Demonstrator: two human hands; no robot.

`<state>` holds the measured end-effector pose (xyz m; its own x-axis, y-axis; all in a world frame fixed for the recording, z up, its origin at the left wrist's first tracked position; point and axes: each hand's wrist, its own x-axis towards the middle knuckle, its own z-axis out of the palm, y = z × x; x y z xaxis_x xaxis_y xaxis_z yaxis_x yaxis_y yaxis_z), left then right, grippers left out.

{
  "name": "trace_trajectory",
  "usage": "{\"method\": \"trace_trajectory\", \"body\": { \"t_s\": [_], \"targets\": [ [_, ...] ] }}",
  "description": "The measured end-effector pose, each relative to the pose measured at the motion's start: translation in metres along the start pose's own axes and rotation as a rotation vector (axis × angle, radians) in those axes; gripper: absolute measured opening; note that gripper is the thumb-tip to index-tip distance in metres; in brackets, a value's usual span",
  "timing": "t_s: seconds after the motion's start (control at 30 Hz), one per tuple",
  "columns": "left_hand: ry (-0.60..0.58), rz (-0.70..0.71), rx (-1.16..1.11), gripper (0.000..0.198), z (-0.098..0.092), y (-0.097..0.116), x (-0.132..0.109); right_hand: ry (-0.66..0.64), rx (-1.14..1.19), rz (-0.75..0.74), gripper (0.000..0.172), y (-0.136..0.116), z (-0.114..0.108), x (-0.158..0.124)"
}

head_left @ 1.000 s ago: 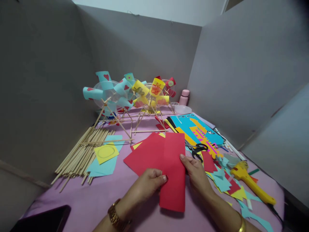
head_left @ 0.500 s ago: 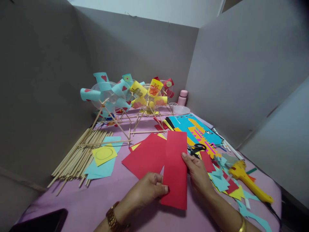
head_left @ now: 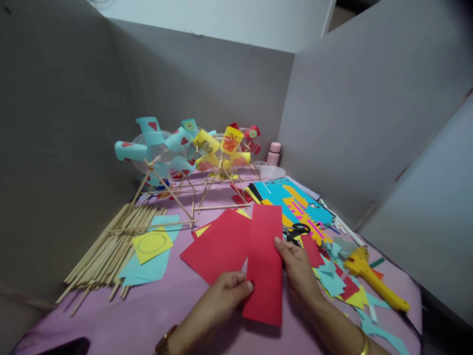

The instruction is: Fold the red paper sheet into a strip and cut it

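A long strip of red paper stands between my hands, held above the pink table. My left hand pinches its lower left edge, thumb on the front face. On its right edge, higher up, my right hand grips it with the thumb in front and the fingers behind. Behind the strip and to its left lies a larger red sheet with bits of yellow paper showing from under it. Black-handled scissors rest just beyond my right hand, partly hidden by the strip.
Paper windmills on stick frames, one blue, one yellow, stand at the back. Wooden sticks lie left beside blue paper and a yellow piece with a drawn circle. Right are paper scraps and a yellow glue gun.
The view has shifted slightly, so the scene sits a little lower and further left. Both hands keep the same hold on the red strip.
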<state>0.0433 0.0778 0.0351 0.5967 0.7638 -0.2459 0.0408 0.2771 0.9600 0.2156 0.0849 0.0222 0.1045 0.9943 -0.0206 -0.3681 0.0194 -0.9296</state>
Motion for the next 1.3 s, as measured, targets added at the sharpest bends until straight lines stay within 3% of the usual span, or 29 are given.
{"method": "trace_trajectory", "body": {
  "t_s": [0.27, 0.5, 1.0, 1.3],
  "targets": [
    [0.312, 0.128, 0.052, 0.031, 0.017, -0.008, 0.004, 0.016, 0.017, -0.04, 0.033, -0.002, 0.008, -0.001],
    [0.499, 0.184, 0.267, 0.039, 0.011, -0.013, 0.01, -0.019, -0.006, -0.04, 0.035, 0.003, 0.019, -0.006],
    [0.498, 0.255, 0.421, 0.038, 0.013, -0.007, 0.007, -0.008, -0.085, -0.058, 0.051, 0.003, 0.022, -0.008],
    [0.519, 0.245, 0.46, 0.036, 0.009, -0.002, 0.01, 0.022, -0.171, -0.089, 0.045, 0.005, 0.02, -0.007]
  ]
}}
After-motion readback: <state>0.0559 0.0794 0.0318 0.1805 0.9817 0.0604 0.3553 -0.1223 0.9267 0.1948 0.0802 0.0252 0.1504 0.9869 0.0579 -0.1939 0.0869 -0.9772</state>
